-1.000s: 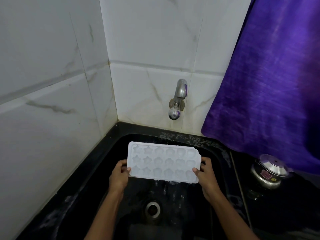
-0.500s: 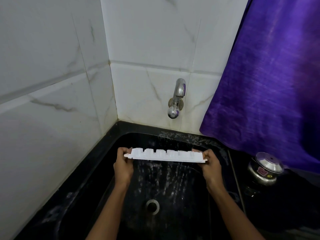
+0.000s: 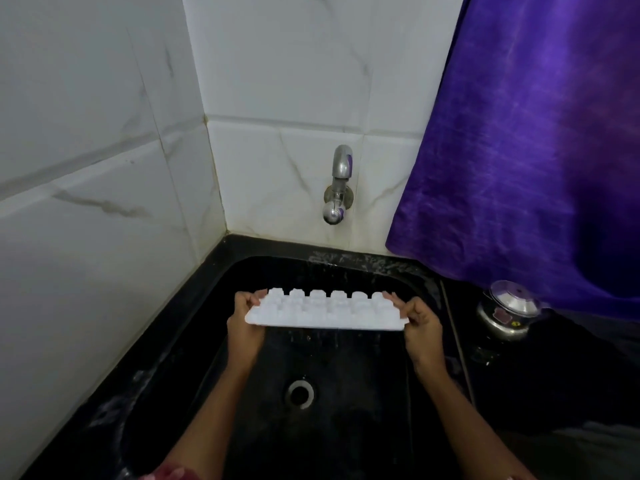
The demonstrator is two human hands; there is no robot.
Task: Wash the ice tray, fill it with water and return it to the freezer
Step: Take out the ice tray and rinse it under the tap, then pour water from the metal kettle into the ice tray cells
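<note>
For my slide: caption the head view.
Left hand and right hand hold white plastic ice tray inverted over black sink.

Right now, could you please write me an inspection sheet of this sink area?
Surface: black sink basin, wet streaks on it, round drain uncovered.
Job's things: white plastic ice tray held over the basin, cell bumps facing up; chrome wall tap, no stream seen.
Clutter: lidded steel pot on the black counter right of the basin.
Hands: left hand and right hand each grip a short end of the tray, fingers curled on its edge.
Cables: nothing seen.
Surroundings: white marble-look wall tiles; purple curtain hanging at right.
</note>
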